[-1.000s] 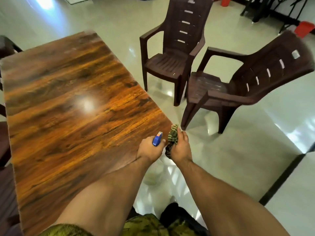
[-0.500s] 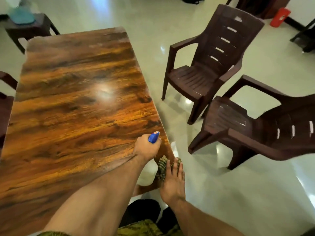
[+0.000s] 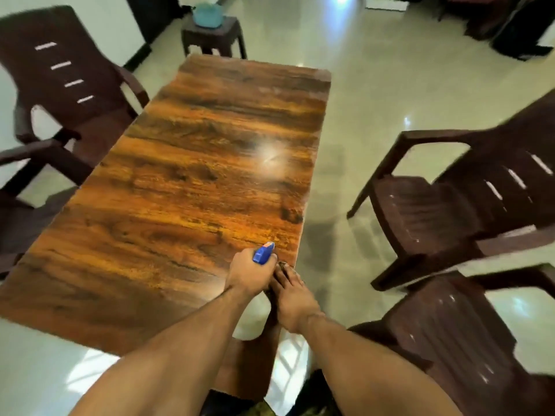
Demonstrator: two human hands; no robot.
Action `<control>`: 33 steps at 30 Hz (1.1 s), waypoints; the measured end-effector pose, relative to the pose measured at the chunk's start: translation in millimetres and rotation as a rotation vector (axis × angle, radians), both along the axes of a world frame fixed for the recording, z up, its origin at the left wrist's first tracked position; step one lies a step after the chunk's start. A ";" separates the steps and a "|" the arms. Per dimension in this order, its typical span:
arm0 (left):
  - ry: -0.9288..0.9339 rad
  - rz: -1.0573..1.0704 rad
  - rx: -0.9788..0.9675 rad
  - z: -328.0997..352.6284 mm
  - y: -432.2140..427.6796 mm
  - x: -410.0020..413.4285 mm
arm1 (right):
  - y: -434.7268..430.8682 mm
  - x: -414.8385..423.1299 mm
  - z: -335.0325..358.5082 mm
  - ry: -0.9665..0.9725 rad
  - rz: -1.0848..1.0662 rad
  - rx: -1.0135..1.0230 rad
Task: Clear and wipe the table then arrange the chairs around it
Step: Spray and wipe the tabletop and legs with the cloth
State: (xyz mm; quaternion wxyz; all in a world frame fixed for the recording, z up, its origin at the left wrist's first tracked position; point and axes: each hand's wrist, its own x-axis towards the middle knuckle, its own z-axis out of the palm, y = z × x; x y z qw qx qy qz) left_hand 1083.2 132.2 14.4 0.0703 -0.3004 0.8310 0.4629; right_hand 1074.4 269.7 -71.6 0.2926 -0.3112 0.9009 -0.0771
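Wood-grain bench (image 3: 195,175) fills most of my view. A brown left chair (image 3: 60,85) sits just beside its left edge, while a far right chair (image 3: 465,205) and a near right chair (image 3: 450,340) stand apart from it. There's a small stool (image 3: 213,40) past the far end with a teal pot (image 3: 207,15) on top. At the near right corner, my left hand (image 3: 249,271) is wrapped round a blue-topped spray bottle (image 3: 263,253). My right hand (image 3: 292,298) lies flat, fingers straight, pressing down a cloth (image 3: 281,263) that barely peeks out.
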 end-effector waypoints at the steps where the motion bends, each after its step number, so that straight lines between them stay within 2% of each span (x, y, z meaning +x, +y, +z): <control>1: 0.003 0.042 0.008 3.3 4.2 -2.0 | 2.7 -12.6 3.7 -0.014 0.031 0.020; 5: 0.045 0.167 0.004 11.2 14.8 -15.2 | 10.9 -56.1 24.1 -0.053 0.120 0.024; 10: 0.124 0.294 0.059 9.5 10.9 -37.0 | 4.0 -100.8 27.2 -0.077 0.109 -0.007; 16: 0.185 0.294 0.015 13.8 7.0 -93.5 | 0.2 -162.7 19.2 -0.081 0.078 0.014; 21: 0.209 0.306 0.038 9.6 7.1 -177.8 | -5.8 -250.9 15.0 -0.071 0.067 -0.038; 27: 0.179 0.345 0.023 -3.2 14.4 -333.6 | -6.6 -410.6 13.0 -0.051 0.122 -0.083; 33: 0.174 0.427 -0.011 8.0 27.2 -468.9 | -13.0 -557.6 26.9 -0.052 0.251 -0.012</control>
